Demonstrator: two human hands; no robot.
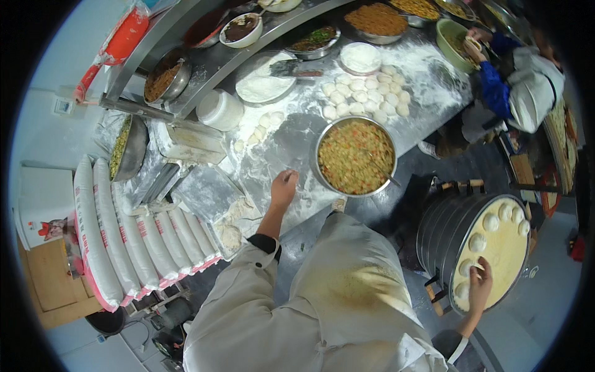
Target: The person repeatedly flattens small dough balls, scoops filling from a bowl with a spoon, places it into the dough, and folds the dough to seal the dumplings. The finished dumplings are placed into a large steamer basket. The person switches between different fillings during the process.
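My left hand [284,186] is held over the floured metal worktable [260,172], its fingers curled together with nothing visible in them. To its right a steel bowl of chopped vegetable filling [355,158] stands at the table edge, with a spoon handle [392,180] sticking out. On my right, my right hand [481,283] reaches over a round steamer tray [495,253] and its fingers touch a white filled bun [467,267]. Several more buns [477,242] lie in a curve along the tray's rim. Whether the fingers grip the bun is unclear.
Dough pieces [367,95], a flour tray [265,79] with a scraper [283,68] and a plastic tub [220,110] occupy the table. Filling bowls [376,21] stand at the back. A co-worker's hands [474,44] are at a green bowl [448,46], upper right. Flour sacks [123,242] lean at left.
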